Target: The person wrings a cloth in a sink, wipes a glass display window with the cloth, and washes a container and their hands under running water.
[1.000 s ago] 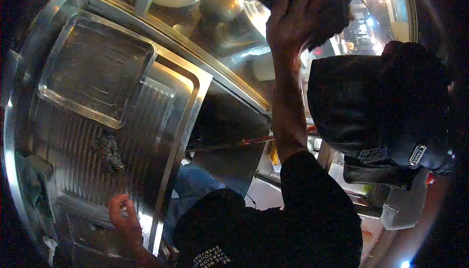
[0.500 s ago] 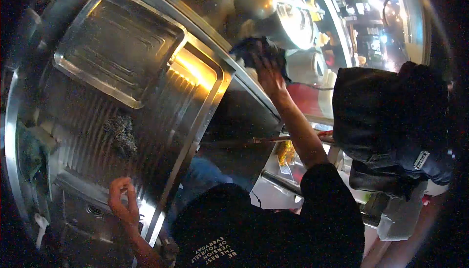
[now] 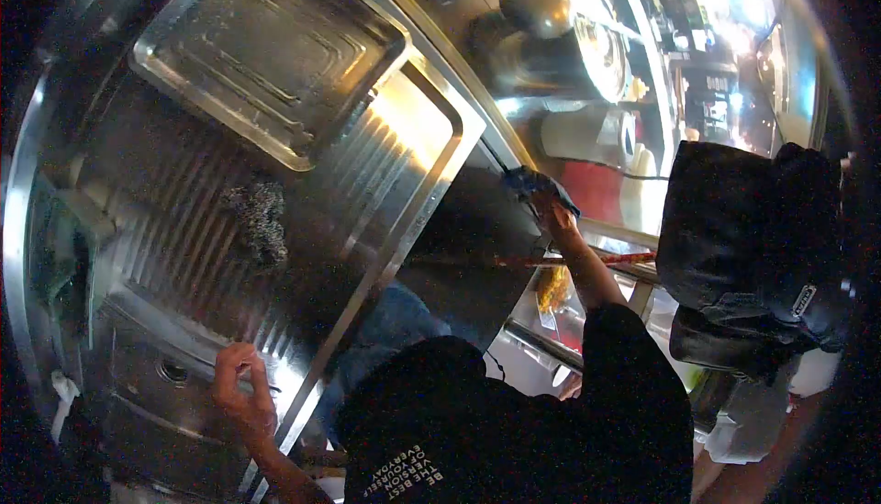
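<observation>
My right hand [image 3: 554, 214] is pressed over a dark blue cloth [image 3: 527, 181] at the end of the metal counter edge, arm stretched out. My left hand [image 3: 244, 386] hovers by the front rim of the steel sink unit, fingers loosely curled with a gap to the thumb and nothing visible between them. Beyond it a steel wool scourer [image 3: 260, 219] lies on the ribbed steel drainboard [image 3: 184, 247]. A large metal tray [image 3: 275, 54] rests at the far side of the drainboard.
Behind the counter edge stand a big metal pot [image 3: 551, 63], a white container [image 3: 578, 132] and a red item [image 3: 592, 190]. A black bag or garment [image 3: 734, 229] hangs on the right. A drain hole [image 3: 172, 371] shows in the basin at lower left.
My right hand has slid the cloth along the counter edge, away from the pot and closer to my body. My left hand has barely moved. The view has shifted slightly.
</observation>
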Available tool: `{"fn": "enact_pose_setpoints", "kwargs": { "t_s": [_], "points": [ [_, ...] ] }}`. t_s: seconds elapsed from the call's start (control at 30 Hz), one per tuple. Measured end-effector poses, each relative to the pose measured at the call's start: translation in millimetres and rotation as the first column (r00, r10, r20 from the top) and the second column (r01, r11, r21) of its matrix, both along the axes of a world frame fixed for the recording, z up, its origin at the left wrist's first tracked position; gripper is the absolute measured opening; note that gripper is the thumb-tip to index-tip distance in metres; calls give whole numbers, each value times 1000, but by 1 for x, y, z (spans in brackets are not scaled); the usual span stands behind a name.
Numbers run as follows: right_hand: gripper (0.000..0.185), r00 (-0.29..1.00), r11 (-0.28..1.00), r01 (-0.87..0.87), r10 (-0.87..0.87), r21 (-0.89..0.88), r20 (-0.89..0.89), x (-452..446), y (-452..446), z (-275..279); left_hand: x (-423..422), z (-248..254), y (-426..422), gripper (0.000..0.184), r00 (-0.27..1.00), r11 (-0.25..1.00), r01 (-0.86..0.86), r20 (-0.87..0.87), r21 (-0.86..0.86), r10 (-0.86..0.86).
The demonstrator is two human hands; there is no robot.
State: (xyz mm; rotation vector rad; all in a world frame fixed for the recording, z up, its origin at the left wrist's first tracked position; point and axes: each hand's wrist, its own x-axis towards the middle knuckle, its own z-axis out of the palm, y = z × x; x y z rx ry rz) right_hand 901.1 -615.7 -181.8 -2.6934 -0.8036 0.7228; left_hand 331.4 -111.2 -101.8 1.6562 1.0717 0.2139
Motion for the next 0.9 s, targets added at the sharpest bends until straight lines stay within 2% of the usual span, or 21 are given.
{"fn": "enact_pose_setpoints", "kwargs": {
  "t_s": [0.07,0.1,0.17,0.23,0.33,0.37,0.4,0.43,0.53,0.6,0.67,0.7,0.73,0.77,0.8,0.87,0.9],
  "points": [
    [37,996,970,80,-71,227,-51,10,-5,-14,1,8,-2,16,1000,1000,-15,-17,18,16],
    [37,994,995,-59,51,83,97,14,26,-8,1,11,-2,16,1000,999,-27,-6,19,27],
    [39,851,909,-288,387,-300,356,28,104,1,1,18,-2,17,999,999,-48,11,22,48],
    [40,701,836,-388,541,-388,465,43,192,12,-5,18,-4,19,997,994,-77,17,74,76],
    [43,441,737,-533,661,-416,607,62,323,28,-20,14,-14,20,986,983,-164,12,80,163],
    [44,336,694,-595,674,-406,658,62,370,38,-25,13,-17,21,980,977,-201,6,68,201],
    [49,153,593,-706,660,-386,736,46,423,62,-29,14,-19,21,975,973,-222,1,63,223],
    [49,286,611,-685,726,-396,625,36,471,86,-32,15,-22,21,969,968,-245,-6,56,245],
    [47,105,599,-632,694,-491,712,94,542,39,-38,19,-29,20,957,956,-285,-36,72,288],
    [46,4,507,-682,723,-527,691,71,577,67,-41,19,-37,21,948,949,-311,-50,54,313],
    [43,43,487,-744,719,-458,694,58,572,77,-46,16,-40,24,942,942,-334,-43,-7,334],
    [42,62,475,-772,717,-422,694,54,570,81,-45,16,-40,24,942,942,-333,-22,29,334],
    [42,207,500,-815,723,-292,659,47,550,81,-44,15,-40,23,942,940,-333,-2,66,334],
    [41,514,630,-773,692,-75,507,30,531,87,-45,15,-42,23,942,937,-336,19,101,336],
    [41,758,764,-631,570,133,316,13,512,93,-49,14,-45,20,935,934,-353,-1,57,354],
    [43,895,878,-446,444,174,52,-12,468,102,-60,14,-49,15,917,917,-398,-46,-21,397],
    [45,811,824,-567,559,-4,172,0,433,93,-66,17,-48,15,918,918,-396,-32,16,396]
  ]
}}
